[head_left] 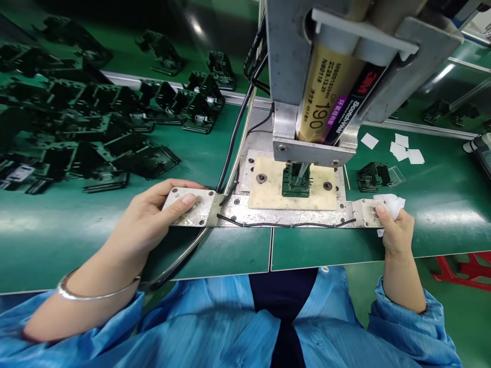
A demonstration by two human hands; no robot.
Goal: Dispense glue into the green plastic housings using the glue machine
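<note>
My left hand (148, 217) is wrapped around a metal button box (205, 208), its thumb lying on the button. At the other end of the metal bar, my right hand (399, 232) has its thumb on the button of a second button box (363, 213). A crumpled white tissue (394, 205) is held in that same hand. Between them, a small dark plastic part (295, 190) stands on a cream fixture plate (264, 198). The clear nozzle (303, 173) of a two-tube glue cartridge (326, 94) reaches down into this part; its tip is hard to make out.
Many dark plastic parts (118, 105) crowd the green bench on the left. Cables (240, 130) run down beside the metal dispenser frame (287, 66). To the right lie white paper squares (399, 148), another dark part (370, 177) and a thin wooden stick (347, 177). A red stool (464, 271) stands below.
</note>
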